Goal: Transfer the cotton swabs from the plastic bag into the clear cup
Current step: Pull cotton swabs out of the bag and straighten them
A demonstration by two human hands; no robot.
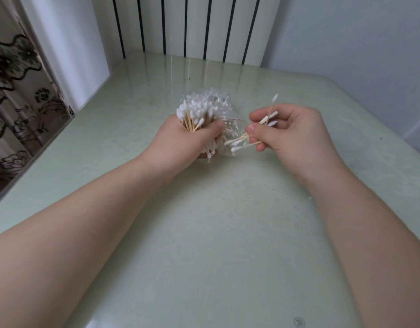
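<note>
- Apparently early on: the left hand (180,138) has its fingers curled tight round a thick bundle of cotton swabs (197,112), heads up, with the crinkled plastic bag (224,107) bunched against it. Whether the bundle is fully out of the bag, I cannot tell.
- The right hand (291,133), just beside, pinches a few loose swabs (242,140) between thumb and fingertips.
- No clear cup can be made out on the pale green table (216,233) — by my judgement, none of the transfer is done yet.

Swabs (199,112) in both hands (180,138) — bagged, loose
</note>
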